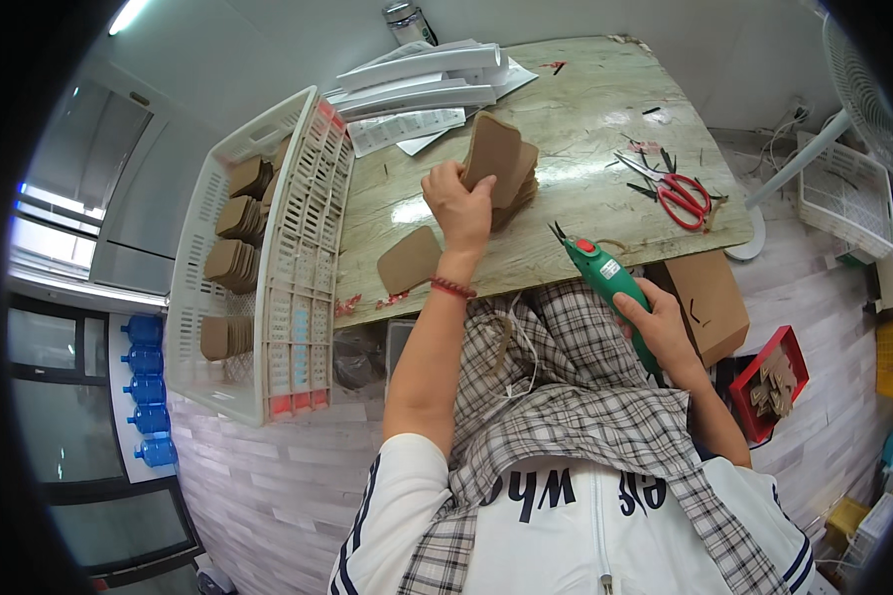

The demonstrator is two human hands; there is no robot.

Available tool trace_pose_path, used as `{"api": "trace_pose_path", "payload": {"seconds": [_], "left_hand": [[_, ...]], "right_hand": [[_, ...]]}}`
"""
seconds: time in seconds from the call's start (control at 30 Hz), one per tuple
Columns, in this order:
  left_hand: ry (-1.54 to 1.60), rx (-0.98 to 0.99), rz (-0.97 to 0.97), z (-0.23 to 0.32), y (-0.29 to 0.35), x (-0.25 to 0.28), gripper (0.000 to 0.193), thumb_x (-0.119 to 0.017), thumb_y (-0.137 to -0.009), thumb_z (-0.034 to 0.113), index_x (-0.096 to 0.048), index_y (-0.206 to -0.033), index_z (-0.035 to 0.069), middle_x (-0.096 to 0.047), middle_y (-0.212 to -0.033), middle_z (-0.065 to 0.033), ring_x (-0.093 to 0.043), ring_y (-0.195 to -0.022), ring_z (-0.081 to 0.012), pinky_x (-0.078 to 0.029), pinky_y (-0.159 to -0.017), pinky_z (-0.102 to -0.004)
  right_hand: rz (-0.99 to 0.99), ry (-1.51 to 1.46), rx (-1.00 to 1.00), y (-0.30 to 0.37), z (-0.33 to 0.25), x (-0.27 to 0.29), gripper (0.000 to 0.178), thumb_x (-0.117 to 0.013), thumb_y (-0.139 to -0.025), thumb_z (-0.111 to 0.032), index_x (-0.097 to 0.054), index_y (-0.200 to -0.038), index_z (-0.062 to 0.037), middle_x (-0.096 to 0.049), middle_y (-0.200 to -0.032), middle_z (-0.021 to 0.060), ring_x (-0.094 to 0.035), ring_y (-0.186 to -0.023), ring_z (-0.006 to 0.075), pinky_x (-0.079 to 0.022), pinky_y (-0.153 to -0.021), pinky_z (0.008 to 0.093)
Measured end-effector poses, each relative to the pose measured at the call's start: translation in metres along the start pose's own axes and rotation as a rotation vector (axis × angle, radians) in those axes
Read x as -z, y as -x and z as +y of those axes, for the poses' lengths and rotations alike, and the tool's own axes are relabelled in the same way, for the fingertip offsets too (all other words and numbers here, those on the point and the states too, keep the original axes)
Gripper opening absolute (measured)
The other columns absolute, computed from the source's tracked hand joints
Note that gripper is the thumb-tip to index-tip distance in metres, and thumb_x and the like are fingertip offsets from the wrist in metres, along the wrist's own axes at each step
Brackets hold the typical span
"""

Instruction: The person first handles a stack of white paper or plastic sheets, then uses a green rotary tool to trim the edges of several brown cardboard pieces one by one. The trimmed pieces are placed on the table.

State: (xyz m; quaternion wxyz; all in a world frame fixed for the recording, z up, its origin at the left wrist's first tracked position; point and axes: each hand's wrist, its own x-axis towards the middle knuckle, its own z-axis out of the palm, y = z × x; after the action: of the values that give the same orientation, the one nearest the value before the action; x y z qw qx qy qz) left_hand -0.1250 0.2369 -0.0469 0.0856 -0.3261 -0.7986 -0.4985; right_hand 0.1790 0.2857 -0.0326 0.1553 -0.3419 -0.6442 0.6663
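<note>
My left hand [458, 206] grips a flat brown rounded panel [493, 159] by its lower left edge, thumb on its face. The panel stands tilted against a stack of similar brown panels [522, 190] on the table. One more brown panel [409, 261] lies flat by the table's near edge, left of my wrist. My right hand [657, 322] is wrapped round a pair of green electric scissors [605, 278] with a red button. Their dark pointed blades point up and left, over the table's near edge, apart from the panels.
Red-handled scissors [683, 198] lie at the table's right among dark scraps. Papers [417, 94] are piled at the back left. A white crate [303, 248] with stacked brown pieces stands left. Below right are a cardboard box [709, 302] and a red tray [802, 362]; a fan [868, 84] stands right.
</note>
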Motion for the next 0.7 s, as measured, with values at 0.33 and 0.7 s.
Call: {"api": "trace_pose_path", "payload": {"seconds": [0.33, 0.7], "left_hand": [[1.558, 0.633, 0.092, 0.039, 0.037, 0.027, 0.035, -0.065, -0.089, 0.000, -0.054, -0.121, 0.002, -0.060, -0.121, -0.0085, -0.060, -0.109, -0.0237, -0.051, -0.096, -0.0384], [1.864, 0.834, 0.131, 0.049, 0.052, 0.017, 0.039, -0.066, -0.088, -0.001, -0.054, -0.124, 0.002, -0.062, -0.123, -0.0120, -0.059, -0.115, -0.0285, -0.048, -0.101, -0.0454]], "right_hand": [[0.026, -0.049, 0.085, 0.003, -0.033, -0.020, 0.033, -0.067, -0.092, -0.026, -0.063, -0.113, -0.0004, -0.056, -0.075, -0.0013, -0.050, -0.061, 0.0045, -0.043, -0.056, 0.0219], [0.037, -0.042, 0.131, 0.010, -0.044, -0.024, 0.034, -0.067, -0.092, -0.028, -0.064, -0.109, 0.0012, -0.057, -0.074, -0.0006, -0.051, -0.059, 0.0050, -0.043, -0.054, 0.0219]]}}
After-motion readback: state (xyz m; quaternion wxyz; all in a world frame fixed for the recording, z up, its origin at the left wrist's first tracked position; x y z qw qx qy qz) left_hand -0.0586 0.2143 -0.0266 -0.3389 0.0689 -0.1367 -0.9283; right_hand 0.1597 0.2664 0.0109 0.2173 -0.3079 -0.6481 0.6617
